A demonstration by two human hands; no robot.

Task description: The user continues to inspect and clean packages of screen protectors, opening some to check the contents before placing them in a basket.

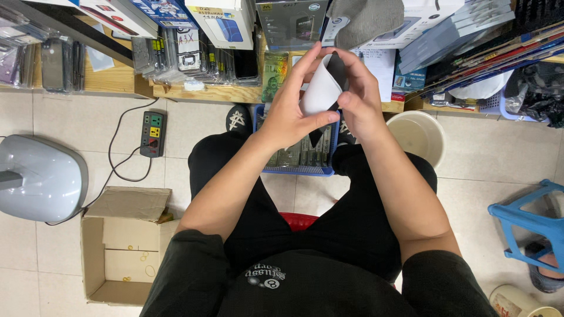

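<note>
From the head view, both my hands meet above my knees. My left hand (288, 111) curls around a thin white sheet (320, 91), bent into a curve, thumb pressed across its lower edge and fingers up behind its left side. My right hand (358, 100) pinches the same sheet from the right, thumb and forefinger closed on its edge; a dark strip shows along the sheet's inner face, and I cannot tell whether that is a backing, a second layer or just shadow. The sheet's far side is hidden by my right fingers.

Below my hands, between my feet, sits a blue basket (329, 170); my forearms cover most of it, and the flat packets standing inside are too small to make out. One black shoe (238, 119) shows to the left of it; the other is mostly hidden behind my right wrist.

A wooden shelf (117, 82) along the top carries boxes and sleeved packets, cut off by the frame. On the tiled floor lie a power strip (153, 134), an open cardboard box (120, 252) and a cream bucket (420, 135). A blue stool (531, 226) is cut off at the right edge.
</note>
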